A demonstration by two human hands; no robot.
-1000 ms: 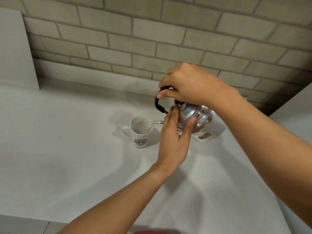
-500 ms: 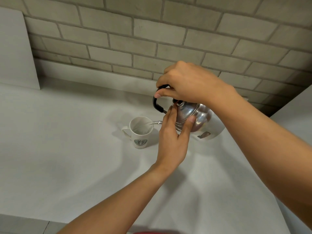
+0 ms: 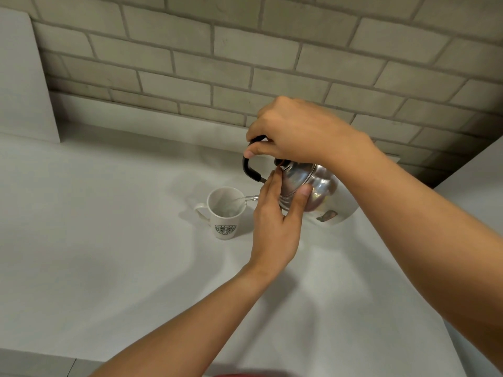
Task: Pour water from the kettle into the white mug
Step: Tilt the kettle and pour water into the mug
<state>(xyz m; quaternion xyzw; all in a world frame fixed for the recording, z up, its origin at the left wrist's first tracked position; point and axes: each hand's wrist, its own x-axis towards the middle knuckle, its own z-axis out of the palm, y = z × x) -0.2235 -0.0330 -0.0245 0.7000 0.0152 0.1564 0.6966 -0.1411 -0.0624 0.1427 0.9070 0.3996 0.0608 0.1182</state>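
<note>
A shiny steel kettle [image 3: 321,189] with a black handle hangs tilted to the left above the counter. My right hand [image 3: 296,131] grips its handle from above. My left hand [image 3: 277,216] presses its fingers and thumb on the kettle's lid. The thin spout reaches over the rim of the white mug [image 3: 224,213], which stands upright on the counter with a green logo facing me and its handle to the left. A stream of water runs from the spout into the mug. My left hand hides the base of the spout.
The pale counter [image 3: 109,268] runs to a brick wall [image 3: 217,63] at the back. A white panel [image 3: 21,77] leans at the far left. Another white surface [image 3: 479,175] rises at the right edge. The counter's front edge lies near the frame's bottom.
The kettle has tipped slightly more to the left and both hands have shifted a little with it. The mug has stayed in place.
</note>
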